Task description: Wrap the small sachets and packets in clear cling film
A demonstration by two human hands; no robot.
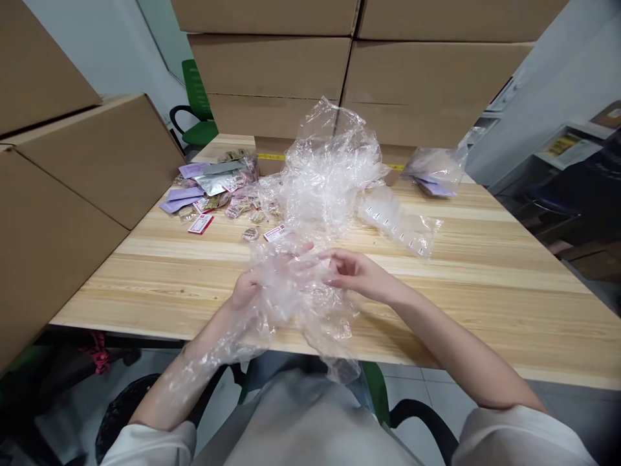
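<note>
A loose bunch of crumpled clear plastic bags [291, 291] is between my hands above the table's near edge, some of it draped over my left forearm and past the edge. My left hand [248, 288] holds the bunch from the left; the film covers most of its fingers. On the right side, my right hand [356, 275] has curled fingers pinching the film. Just beyond them rises a large heap of clear plastic bags [330, 175]. A red-and-white card [275, 233] and a small round item [250, 234] lie near my left hand.
Purple packets [182, 199], a silver pouch [216, 183] and small bagged items lie at the back left. Clear bags with small black marks [398, 223] and a bag with purple contents [434, 175] are to the right. Cardboard boxes [276, 68] wall the back and left.
</note>
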